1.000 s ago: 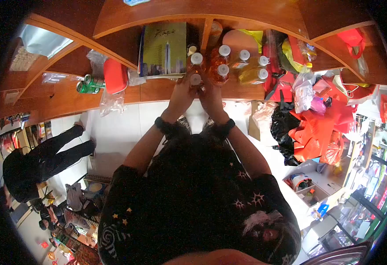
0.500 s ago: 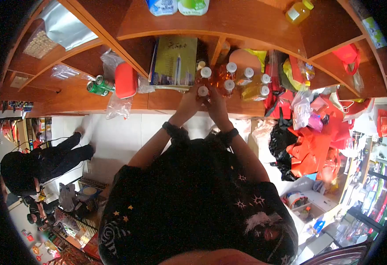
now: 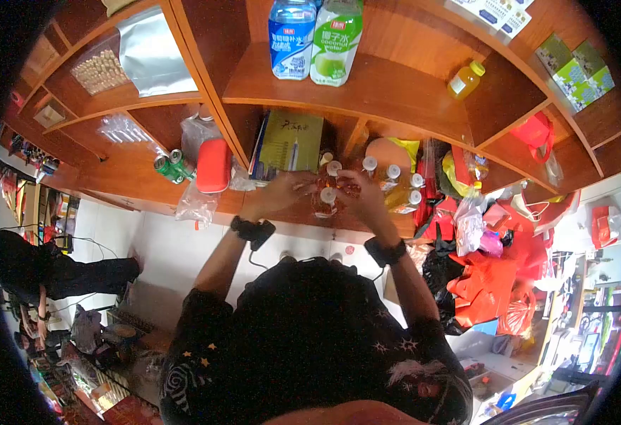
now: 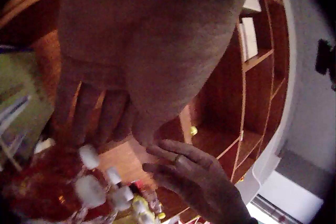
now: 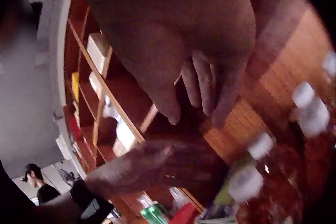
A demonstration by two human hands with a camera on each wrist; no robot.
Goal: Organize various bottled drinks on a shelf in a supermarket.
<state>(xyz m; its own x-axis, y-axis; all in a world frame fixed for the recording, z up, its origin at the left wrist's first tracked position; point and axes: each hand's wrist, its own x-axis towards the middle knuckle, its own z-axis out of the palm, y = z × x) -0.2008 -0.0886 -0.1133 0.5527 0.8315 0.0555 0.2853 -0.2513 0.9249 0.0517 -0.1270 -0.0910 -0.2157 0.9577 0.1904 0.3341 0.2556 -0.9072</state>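
Observation:
Two white-capped bottles of reddish drink stand one behind the other on the wooden shelf, the front bottle [image 3: 324, 207] near the edge and the rear bottle [image 3: 334, 169] behind it. To their left, my left hand [image 3: 282, 193] hovers with fingers loosely extended, near a green book [image 3: 291, 142]. My right hand [image 3: 364, 200] is just right of the front bottle, fingers spread and overlapping it in the head view. In the left wrist view the left palm [image 4: 142, 40] faces the camera, fingers hanging straight near the white caps [image 4: 90, 191]. Neither hand grips anything.
More white-capped bottles [image 3: 393, 173] stand to the right. Green cans [image 3: 172, 167] and a red case [image 3: 214, 166] lie at left. Red bags [image 3: 491, 283] pile up at right. Drink pouches [image 3: 334, 46] stand on the upper shelf. Another person [image 3: 63, 276] is at far left.
Both hands held the front bottle before; they have let go and moved apart, left hand leftward, right hand rightward. The head view has tilted up, showing more of the upper shelf.

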